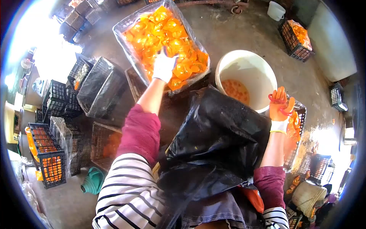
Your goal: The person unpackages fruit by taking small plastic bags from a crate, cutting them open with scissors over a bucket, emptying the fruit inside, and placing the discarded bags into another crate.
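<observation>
Over the plastic-lined crate (123, 40), the left hand (164, 66) reaches the heaped orange pieces (176, 32); whether it pinches any, I cannot tell. Beside the white bucket (261, 78), the right hand (280, 110) half-curls round something red (273, 98). Pushing hard could spill the heap; a slack grip could drop the red item.

Bright glare spills over a grey floor (225, 28), a pale wall (329, 42) at right.
</observation>
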Available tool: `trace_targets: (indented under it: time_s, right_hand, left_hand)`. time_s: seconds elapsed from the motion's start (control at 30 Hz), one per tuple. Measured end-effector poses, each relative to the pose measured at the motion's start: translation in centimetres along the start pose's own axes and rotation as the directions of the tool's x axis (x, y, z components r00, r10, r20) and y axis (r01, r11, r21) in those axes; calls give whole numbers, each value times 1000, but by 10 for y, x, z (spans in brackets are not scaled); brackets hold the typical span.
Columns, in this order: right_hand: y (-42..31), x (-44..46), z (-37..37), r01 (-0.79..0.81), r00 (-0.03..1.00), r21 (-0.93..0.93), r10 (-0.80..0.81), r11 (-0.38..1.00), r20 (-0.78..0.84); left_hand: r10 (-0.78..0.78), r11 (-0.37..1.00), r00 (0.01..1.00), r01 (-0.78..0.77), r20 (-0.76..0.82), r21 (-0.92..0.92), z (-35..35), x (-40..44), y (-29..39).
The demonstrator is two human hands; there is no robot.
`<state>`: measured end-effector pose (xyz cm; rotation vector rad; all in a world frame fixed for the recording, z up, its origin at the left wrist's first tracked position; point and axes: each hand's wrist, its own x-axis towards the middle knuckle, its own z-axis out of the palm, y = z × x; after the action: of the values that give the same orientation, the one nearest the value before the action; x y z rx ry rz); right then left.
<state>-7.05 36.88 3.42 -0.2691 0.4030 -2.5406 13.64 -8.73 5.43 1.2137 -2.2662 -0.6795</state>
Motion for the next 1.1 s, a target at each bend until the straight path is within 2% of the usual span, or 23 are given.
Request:
trace_targets:
  time_s: [0.03, 0.07, 0.13, 0.17, 0.2, 0.23, 0.27, 0.37, 0.4, 0.43, 0.47, 0.57, 0.6, 0.7, 0.73, 0.83, 0.87, 0.9, 0.97, 1.03, 1.1]
  right_hand:
    - [2, 4, 6, -86, 989, -4, 85, 996, 124]
    - [4, 12, 11, -170, 954, -17, 169, 985, 248]
    - [10, 21, 23, -240, 930, -35, 240, 970, 278]
    - [12, 19, 27, -228, 955, -31, 229, 973, 186]
    - [13, 20, 30, -213, 970, -40, 217, 976, 111]
    - [15, 20, 32, -201, 979, -52, 203, 978, 35]
    - [17, 21, 32, -192, 981, -76, 191, 978, -21]
    - [22, 26, 38, -152, 972, -135, 123, 979, -198]
    - [23, 27, 39, -136, 962, -152, 94, 979, -255]
    - [24, 27, 38, -148, 964, -163, 105, 976, -246]
    - [24, 27, 37, -162, 965, -173, 119, 971, -235]
    - [23, 25, 38, -230, 972, -254, 207, 939, -113]
    - [22, 24, 39, -246, 969, -294, 239, 924, -60]
    - [26, 18, 34, -186, 973, -351, 121, 918, -197]
    - [32, 17, 33, -127, 955, -413, -2, 902, -297]
    - [35, 10, 46, -158, 939, -363, 26, 918, -342]
    - [32, 9, 33, -140, 967, -391, 41, 910, -251]
    - [31, 9, 35, -150, 965, -376, 53, 914, -258]
    - [31, 7, 40, -190, 956, -346, 93, 919, -279]
    - [30, 8, 36, -188, 964, -385, 94, 904, -251]
    - [34, 10, 37, -199, 961, -404, 97, 893, -259]
  left_hand:
    - [122, 968, 989, -100, -83, 231, 1, 9, -22]
    - [7, 976, 997, -24, 79, 218, -6, 15, -28]
    - [-106, 955, 962, 28, 253, 296, -5, 23, -33]
    - [-165, 941, 926, 45, 338, 336, -2, 26, -35]
    - [123, 848, 983, -177, 139, 500, 9, 21, -45]
    - [-32, 955, 983, -23, 180, 296, 16, 28, -54]
    - [-179, 983, 951, 161, 252, 91, 21, 38, -62]
    - [-235, 969, 965, 242, 118, -48, 36, 73, -99]
    - [-299, 882, 933, 351, 201, -316, 18, 72, -93]
    - [-335, 711, 894, 447, 297, -544, 5, 67, -93]
    - [-216, 326, 908, 415, 360, -849, 1, 61, -94]
    - [-272, 127, 896, 395, 351, -910, -28, 34, -51]
    - [-278, 109, 894, 394, 353, -913, -34, 28, -36]
    - [-297, 190, 923, 308, 244, -932, -43, 12, 16]
    - [-241, 283, 951, 261, 195, -923, -43, 12, 20]
    - [-114, 555, 993, 87, 28, -827, -31, 34, 3]
    - [-123, 501, 992, 87, 29, -861, -31, 38, -1]
    - [-301, 341, 931, 306, 205, -889, -60, 21, 31]
    - [-66, 64, 957, 288, 284, -956, -49, 54, -9]
    - [-1, 198, 968, 248, 252, -948, -90, 31, 33]
    - [5, 318, 976, 206, 219, -925, -102, 27, 31]
